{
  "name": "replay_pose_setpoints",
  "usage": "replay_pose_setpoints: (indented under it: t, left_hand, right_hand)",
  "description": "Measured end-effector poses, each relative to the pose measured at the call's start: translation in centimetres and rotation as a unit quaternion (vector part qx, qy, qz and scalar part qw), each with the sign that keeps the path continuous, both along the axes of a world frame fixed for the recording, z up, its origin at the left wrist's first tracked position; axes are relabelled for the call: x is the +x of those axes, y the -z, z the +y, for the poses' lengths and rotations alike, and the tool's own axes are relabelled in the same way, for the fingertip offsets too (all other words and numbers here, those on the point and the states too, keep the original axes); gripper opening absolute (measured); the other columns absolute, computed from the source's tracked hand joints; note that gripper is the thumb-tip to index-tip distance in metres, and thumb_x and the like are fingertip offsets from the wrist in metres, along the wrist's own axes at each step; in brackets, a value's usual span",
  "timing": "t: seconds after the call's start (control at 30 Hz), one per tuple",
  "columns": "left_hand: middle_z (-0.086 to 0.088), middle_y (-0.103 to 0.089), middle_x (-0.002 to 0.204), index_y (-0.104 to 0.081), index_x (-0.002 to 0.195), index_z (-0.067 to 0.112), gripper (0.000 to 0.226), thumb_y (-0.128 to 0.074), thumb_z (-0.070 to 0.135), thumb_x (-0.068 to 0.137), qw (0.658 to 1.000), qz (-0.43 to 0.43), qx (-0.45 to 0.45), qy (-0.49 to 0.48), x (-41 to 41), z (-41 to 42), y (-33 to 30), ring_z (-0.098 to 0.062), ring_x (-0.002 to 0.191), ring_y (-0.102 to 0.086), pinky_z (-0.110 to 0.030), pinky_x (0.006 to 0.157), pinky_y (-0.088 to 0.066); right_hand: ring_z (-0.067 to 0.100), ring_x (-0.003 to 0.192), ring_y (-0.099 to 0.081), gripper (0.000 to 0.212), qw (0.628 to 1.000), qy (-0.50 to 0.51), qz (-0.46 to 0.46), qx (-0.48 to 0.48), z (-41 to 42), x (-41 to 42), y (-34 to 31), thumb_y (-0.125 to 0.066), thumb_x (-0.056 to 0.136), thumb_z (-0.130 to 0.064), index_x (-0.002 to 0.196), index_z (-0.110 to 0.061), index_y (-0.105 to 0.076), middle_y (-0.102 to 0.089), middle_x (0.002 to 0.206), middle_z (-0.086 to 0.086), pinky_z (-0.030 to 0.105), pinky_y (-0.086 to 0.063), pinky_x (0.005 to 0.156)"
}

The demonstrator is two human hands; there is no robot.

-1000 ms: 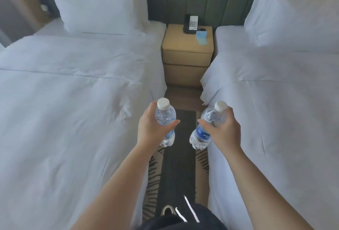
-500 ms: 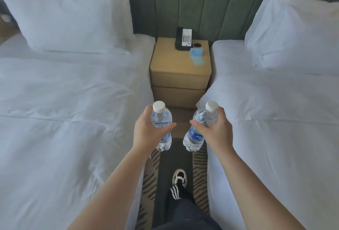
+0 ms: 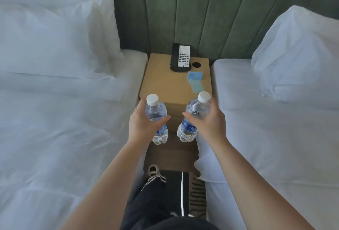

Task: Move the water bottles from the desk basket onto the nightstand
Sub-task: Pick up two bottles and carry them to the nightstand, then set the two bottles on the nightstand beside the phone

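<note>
The left hand [image 3: 145, 125] grips a clear plastic water bottle with a white screw cap [image 3: 156, 117]; the thumb crosses the front of the body and the fingers curl round behind it. This bottle's long axis is close to upright, cap up, its top leaning slightly toward the left bed. The right hand [image 3: 209, 125] grips a second clear plastic water bottle with a blue label [image 3: 192, 119] in the same manner (thumb in front, fingers wrapped behind). Its long axis tilts more, with the cap pointing up and to the right and the base toward the centre.

Both bottles are held in the air, near each other but apart, in front of the tan wooden nightstand [image 3: 165, 83] and apparently just short of its front edge. On the nightstand top stand a black and white telephone [image 3: 180, 58] at the rear and a light blue card [image 3: 195, 80] to the right. White-sheeted beds [image 3: 55, 119] flank the nightstand.
</note>
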State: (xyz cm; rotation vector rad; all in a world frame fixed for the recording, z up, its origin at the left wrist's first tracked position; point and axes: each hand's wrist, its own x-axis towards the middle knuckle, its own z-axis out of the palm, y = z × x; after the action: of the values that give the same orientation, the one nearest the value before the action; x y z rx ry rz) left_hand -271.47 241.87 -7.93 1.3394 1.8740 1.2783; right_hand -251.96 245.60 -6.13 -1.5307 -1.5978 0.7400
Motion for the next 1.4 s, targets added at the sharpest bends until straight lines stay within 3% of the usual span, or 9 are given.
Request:
replay_pose_setpoints:
  t: [0.13, 0.3, 0.47, 0.6, 0.87, 1.03, 1.17, 1.3, 1.4]
  left_hand:
    - [0.011, -0.063, 0.093, -0.052, 0.101, 0.022, 0.053, -0.088, 0.034, 0.064, 1.000, 0.004, 0.000, 0.011, -2.3, 7.8, 0.6, -0.012, 0.088, -0.062, -0.026, 0.069, -0.052]
    - [0.006, -0.063, 0.103, -0.051, 0.106, 0.022, 0.057, -0.088, 0.035, 0.064, 1.000, 0.001, -0.002, 0.025, -5.6, 19.0, 1.4, -0.016, 0.095, -0.061, -0.031, 0.076, -0.053]
    - [0.010, -0.058, 0.109, -0.045, 0.113, 0.032, 0.061, -0.086, 0.037, 0.067, 0.999, -0.004, -0.029, 0.032, -9.8, 30.3, 2.2, -0.014, 0.101, -0.059, -0.036, 0.085, -0.055]
    - [0.010, -0.060, 0.106, -0.046, 0.112, 0.033, 0.060, -0.084, 0.040, 0.067, 0.997, 0.008, -0.051, 0.048, -13.2, 38.2, 3.1, -0.013, 0.096, -0.060, -0.036, 0.082, -0.055]
    - [0.018, -0.058, 0.094, -0.039, 0.103, 0.043, 0.060, -0.084, 0.043, 0.062, 0.994, 0.010, -0.094, 0.058, -17.4, 51.4, 7.8, -0.009, 0.087, -0.058, -0.024, 0.067, -0.044]
    - [0.025, -0.055, 0.086, -0.038, 0.100, 0.040, 0.060, -0.084, 0.042, 0.061, 0.985, 0.005, -0.154, 0.073, -19.1, 58.1, 12.0, 0.007, 0.077, -0.053, -0.014, 0.055, -0.036]
    - [0.018, -0.064, 0.083, -0.044, 0.095, 0.040, 0.051, -0.077, 0.036, 0.057, 0.978, -0.004, -0.193, 0.076, -20.0, 62.8, 15.2, -0.001, 0.078, -0.061, -0.015, 0.052, -0.040]
    - [0.018, -0.062, 0.085, -0.044, 0.098, 0.040, 0.053, -0.080, 0.032, 0.061, 0.978, -0.018, -0.195, 0.070, -20.3, 65.6, 17.7, 0.005, 0.076, -0.059, -0.010, 0.051, -0.041]
    - [0.019, -0.058, 0.089, -0.042, 0.102, 0.038, 0.056, -0.084, 0.031, 0.064, 0.980, -0.020, -0.185, 0.068, -19.9, 66.8, 19.1, 0.005, 0.081, -0.056, -0.015, 0.058, -0.040]
  right_hand:
    - [0.007, 0.091, -0.058, 0.062, 1.000, 0.009, 0.003, 0.014, 7.7, -2.1, 0.5, -0.084, 0.065, -0.044, 0.113, -0.022, -0.052, -0.062, 0.101, -0.013, 0.011, -0.041, 0.068]
    - [0.009, 0.096, -0.058, 0.062, 1.000, 0.021, -0.014, 0.016, 18.6, -6.0, 1.5, -0.078, 0.064, -0.056, 0.112, -0.032, -0.046, -0.057, 0.103, -0.017, 0.032, -0.053, 0.075]
    - [0.009, 0.105, -0.060, 0.069, 1.000, 0.021, 0.010, -0.021, 29.8, -10.5, 2.3, -0.073, 0.060, -0.064, 0.116, -0.035, -0.047, -0.061, 0.114, -0.015, 0.037, -0.058, 0.082]
    - [0.012, 0.110, -0.058, 0.069, 0.998, 0.011, 0.026, -0.051, 37.6, -13.8, 3.2, -0.080, 0.062, -0.053, 0.118, -0.031, -0.047, -0.060, 0.118, -0.012, 0.043, -0.055, 0.086]
    - [-0.002, 0.087, -0.058, 0.056, 0.997, -0.010, 0.011, -0.076, 50.1, -17.9, 7.0, -0.085, 0.063, -0.044, 0.102, -0.035, -0.045, -0.060, 0.093, -0.021, 0.010, -0.042, 0.072]
    - [0.011, 0.090, -0.058, 0.062, 0.994, -0.026, 0.006, -0.102, 57.0, -19.7, 11.8, -0.085, 0.064, -0.040, 0.112, -0.020, -0.051, -0.063, 0.098, -0.009, 0.025, -0.045, 0.076]
    - [0.007, 0.089, -0.056, 0.065, 0.991, -0.051, 0.001, -0.123, 61.6, -20.7, 15.9, -0.086, 0.064, -0.033, 0.115, -0.021, -0.049, -0.059, 0.095, -0.015, 0.013, -0.038, 0.068]
    - [-0.010, 0.085, -0.052, 0.066, 0.988, -0.077, -0.007, -0.133, 64.8, -20.7, 19.0, -0.086, 0.063, -0.034, 0.114, -0.030, -0.046, -0.054, 0.092, -0.026, 0.000, -0.035, 0.065]
    - [0.001, 0.088, -0.055, 0.066, 0.986, -0.093, -0.011, -0.139, 66.4, -20.9, 20.6, -0.086, 0.061, -0.033, 0.114, -0.031, -0.045, -0.057, 0.098, -0.019, 0.006, -0.037, 0.069]
